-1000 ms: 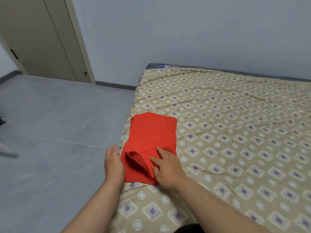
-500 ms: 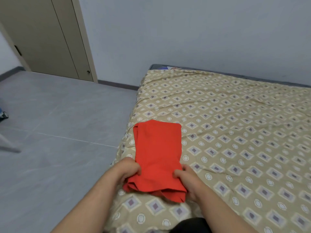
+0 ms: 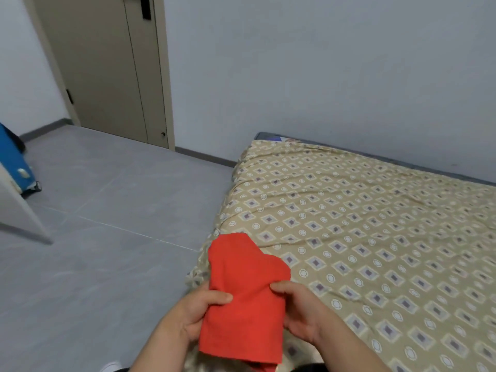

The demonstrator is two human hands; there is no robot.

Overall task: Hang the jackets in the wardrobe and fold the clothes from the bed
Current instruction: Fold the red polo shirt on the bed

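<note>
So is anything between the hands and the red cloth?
No, nothing visible is in between. The left hand and the right hand both hold the folded red cloth by its sides, at the bed's near edge.

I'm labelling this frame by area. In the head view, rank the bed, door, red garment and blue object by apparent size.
1. bed
2. door
3. red garment, held close to the camera, so it looks bigger than it is
4. blue object, partly cut off at the left edge
</note>
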